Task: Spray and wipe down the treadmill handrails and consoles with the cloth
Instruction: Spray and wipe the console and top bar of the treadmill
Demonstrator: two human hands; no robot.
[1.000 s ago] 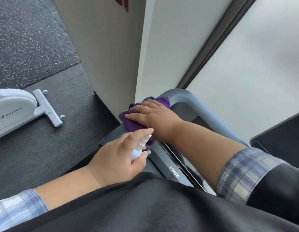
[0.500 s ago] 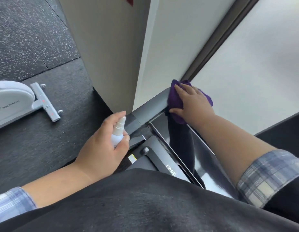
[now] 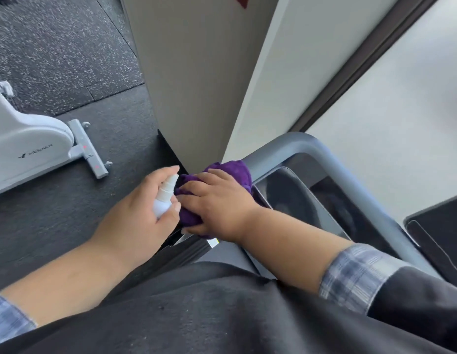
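sliding back from the far corner, your right hand (image 3: 217, 200) has dragged the purple cloth (image 3: 232, 172) down the grey handrail (image 3: 324, 159) to its near left end, so that stretch looks wiped, though the console (image 3: 311, 200) likely still needs a pass. the cloth sits bunched under your palm, your fingers curled over it and pressing it onto the rail. your left hand (image 3: 135, 213) grips the white spray bottle (image 3: 164, 198) just beside the cloth, forefinger on the nozzle.
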